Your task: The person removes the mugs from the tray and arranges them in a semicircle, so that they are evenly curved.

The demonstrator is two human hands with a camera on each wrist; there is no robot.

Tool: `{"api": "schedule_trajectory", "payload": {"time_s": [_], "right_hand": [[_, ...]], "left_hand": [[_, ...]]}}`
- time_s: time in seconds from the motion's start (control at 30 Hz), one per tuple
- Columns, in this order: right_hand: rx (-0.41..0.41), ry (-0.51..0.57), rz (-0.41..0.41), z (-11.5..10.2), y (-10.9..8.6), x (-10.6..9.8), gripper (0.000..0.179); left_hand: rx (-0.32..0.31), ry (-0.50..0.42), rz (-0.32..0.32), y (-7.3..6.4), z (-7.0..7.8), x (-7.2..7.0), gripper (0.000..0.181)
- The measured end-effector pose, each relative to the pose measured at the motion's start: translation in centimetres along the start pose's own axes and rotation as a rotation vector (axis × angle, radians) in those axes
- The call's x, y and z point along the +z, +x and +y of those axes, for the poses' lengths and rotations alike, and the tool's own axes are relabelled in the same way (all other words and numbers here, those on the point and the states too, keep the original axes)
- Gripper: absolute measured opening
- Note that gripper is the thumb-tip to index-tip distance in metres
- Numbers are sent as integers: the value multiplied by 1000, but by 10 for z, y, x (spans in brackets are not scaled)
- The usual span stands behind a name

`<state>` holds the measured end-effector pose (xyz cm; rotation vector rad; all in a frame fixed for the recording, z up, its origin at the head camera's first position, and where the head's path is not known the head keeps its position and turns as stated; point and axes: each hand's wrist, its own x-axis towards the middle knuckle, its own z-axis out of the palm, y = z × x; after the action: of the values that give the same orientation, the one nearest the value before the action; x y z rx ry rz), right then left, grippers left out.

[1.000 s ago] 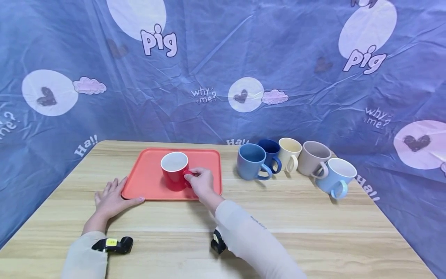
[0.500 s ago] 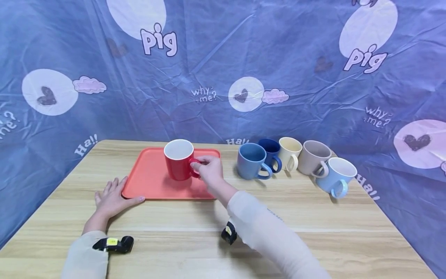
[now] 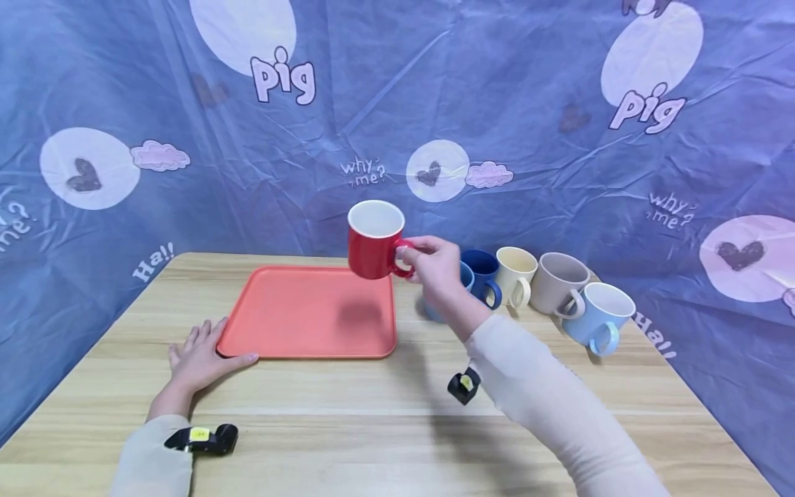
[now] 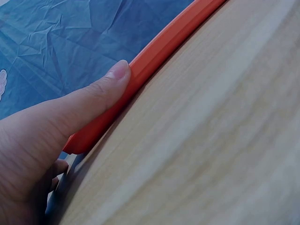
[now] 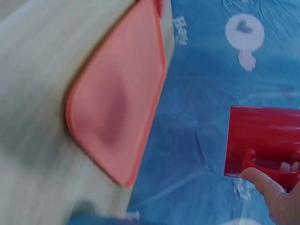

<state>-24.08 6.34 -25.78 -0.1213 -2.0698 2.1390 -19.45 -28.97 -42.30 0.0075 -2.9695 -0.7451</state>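
A red mug (image 3: pixel 370 252) with a white inside hangs upright in the air above the right back part of the coral tray (image 3: pixel 298 314). My right hand (image 3: pixel 437 268) grips it by the handle; the right wrist view shows the mug (image 5: pixel 262 133) with fingers through the handle. My left hand (image 3: pixel 200 355) rests spread at the tray's front left corner. In the left wrist view its thumb (image 4: pixel 101 93) lies straight against the tray's rim (image 4: pixel 154 51). The medium-blue mug (image 3: pixel 466 276) is mostly hidden behind my right hand.
To the right stand a navy mug (image 3: pixel 481 266), a cream mug (image 3: pixel 512 276), a grey mug (image 3: pixel 555 286) and a light blue mug (image 3: pixel 596 317), close together on the wooden table (image 3: pixel 323 421). A blue printed cloth (image 3: pixel 373 103) hangs behind.
My right hand has lifted the red mug off the tray and carried it up and to the right. The left hand has stayed at the tray's corner.
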Motion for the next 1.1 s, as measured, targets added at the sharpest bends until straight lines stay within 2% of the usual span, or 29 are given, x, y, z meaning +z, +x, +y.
{"api": "schedule_trajectory", "payload": {"time_s": [0.27, 0.47, 0.6, 0.87, 1.1], "right_hand": [[31, 81, 98, -20, 16, -50, 21], [3, 161, 167, -33, 21, -92, 5], [-17, 223, 195, -40, 22, -120, 7], [5, 257, 283, -43, 19, -174, 11], [30, 357, 328, -43, 10, -227, 13]], "left_hand": [[11, -15, 13, -1, -1, 0, 105], [10, -16, 9, -2, -1, 1, 105], [8, -15, 3, -1, -2, 0, 105], [5, -8, 1, -2, -1, -1, 105], [-5, -6, -12, -1, 1, -1, 105]]}}
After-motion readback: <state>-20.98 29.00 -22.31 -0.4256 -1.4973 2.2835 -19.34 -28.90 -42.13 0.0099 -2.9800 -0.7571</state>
